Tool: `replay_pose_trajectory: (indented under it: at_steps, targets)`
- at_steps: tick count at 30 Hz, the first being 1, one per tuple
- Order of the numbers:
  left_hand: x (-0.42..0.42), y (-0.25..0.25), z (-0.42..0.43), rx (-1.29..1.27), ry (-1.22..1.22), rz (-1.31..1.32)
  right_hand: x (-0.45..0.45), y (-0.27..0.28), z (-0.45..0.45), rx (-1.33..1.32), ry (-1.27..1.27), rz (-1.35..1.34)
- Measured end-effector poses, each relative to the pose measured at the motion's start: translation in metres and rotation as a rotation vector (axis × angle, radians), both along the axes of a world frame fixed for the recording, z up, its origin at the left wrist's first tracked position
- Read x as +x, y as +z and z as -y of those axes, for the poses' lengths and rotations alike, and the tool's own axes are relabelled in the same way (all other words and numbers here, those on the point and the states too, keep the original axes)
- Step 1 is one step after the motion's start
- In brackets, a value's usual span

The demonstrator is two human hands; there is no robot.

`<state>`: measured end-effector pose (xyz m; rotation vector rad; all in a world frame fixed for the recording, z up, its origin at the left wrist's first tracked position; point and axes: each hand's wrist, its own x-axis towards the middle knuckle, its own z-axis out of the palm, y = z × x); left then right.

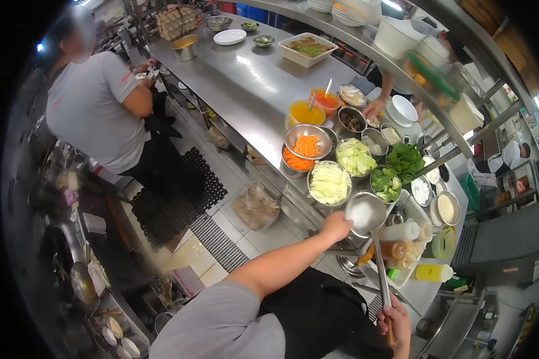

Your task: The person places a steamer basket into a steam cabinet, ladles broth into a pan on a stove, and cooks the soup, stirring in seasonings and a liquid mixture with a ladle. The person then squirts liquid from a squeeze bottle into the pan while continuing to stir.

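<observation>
metal bowl (366, 212) with white contents is at the surface (251, 78) edge, beside shredded cabbage (329, 182). my left hand (336, 227) grips its rim; right hand (396, 323) wraps the long handle (381, 266) meeting it.

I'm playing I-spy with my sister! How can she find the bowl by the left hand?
Find the long steel table, then the food bowls at its near end. The bowl has the left hand at its rim. It holds white stuff, while its neighbours hold cabbage and greens.
</observation>
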<state>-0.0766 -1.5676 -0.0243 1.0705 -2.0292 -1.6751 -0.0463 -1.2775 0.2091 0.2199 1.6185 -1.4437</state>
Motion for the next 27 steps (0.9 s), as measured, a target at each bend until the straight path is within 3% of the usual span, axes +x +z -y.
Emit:
replay_pose_trajectory:
  at_steps: [2,5,9,12,14,16,18,23,27]
  targets:
    - [-0.004,-0.004,0.001,-0.011,-0.033,0.088,-0.001,0.000,-0.005,-0.031,-0.004,0.030]
    - [0.006,-0.010,-0.005,0.099,0.020,0.054,0.001,-0.009,-0.022,0.024,0.194,-0.205]
    - [0.038,-0.003,-0.019,0.098,0.092,0.078,0.004,0.002,-0.045,0.012,0.259,-0.222]
    - [0.069,0.004,-0.035,0.155,0.181,0.056,-0.003,-0.001,-0.070,0.164,0.377,-0.339]
    - [0.092,0.008,-0.051,0.351,0.340,-0.047,-0.013,-0.016,-0.087,0.315,0.637,-0.554]
    - [0.114,0.011,-0.069,0.381,0.469,-0.138,-0.025,-0.039,-0.098,0.255,0.722,-0.537]
    - [0.141,0.007,-0.088,0.417,0.576,-0.139,-0.033,-0.046,-0.106,0.173,0.843,-0.501]
    - [0.223,0.022,-0.137,0.349,0.846,-0.069,-0.036,-0.054,-0.099,-0.024,0.854,0.175]
    - [0.304,0.015,-0.173,0.313,1.091,-0.146,-0.007,-0.038,-0.074,-0.055,0.943,0.437]
